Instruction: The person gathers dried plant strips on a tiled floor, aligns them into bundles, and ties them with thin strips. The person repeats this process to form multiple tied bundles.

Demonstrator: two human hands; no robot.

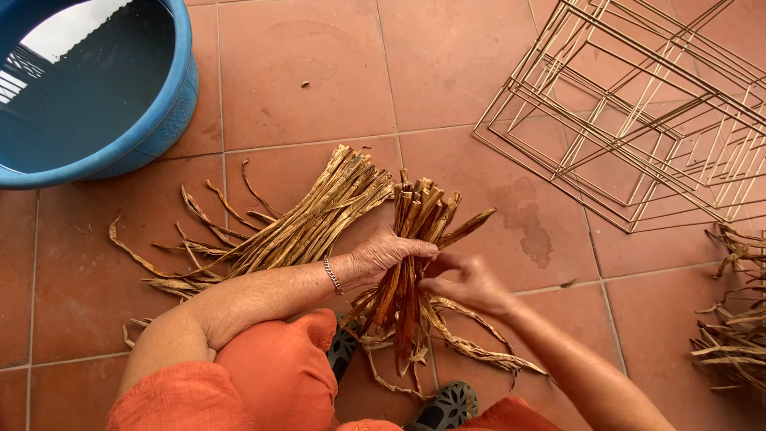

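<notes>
The left hand is wrapped around a bundle of dried brown plant strips, fingers curled over its front near the middle — the cut ends fan out above the hand toward 12 o'clock, the looser tails hang below toward 6 o'clock. A thin silver bracelet sits on that wrist. The right hand lies just at 3 o'clock of the bundle, fingertips pressed together and pinching at a strip on its right edge, touching the bundle just under the left hand's fingertips.

A second, longer sheaf of strips lies flat on the terracotta tile floor at 10 o'clock of the left hand, with loose curled strips spread out beyond it. A blue plastic tub stands at the upper left, well apart. Stacked gold wire frames lie at 2 o'clock, and another heap of dried strips sits at the right edge. Orange sleeves and dark perforated shoes show below.
</notes>
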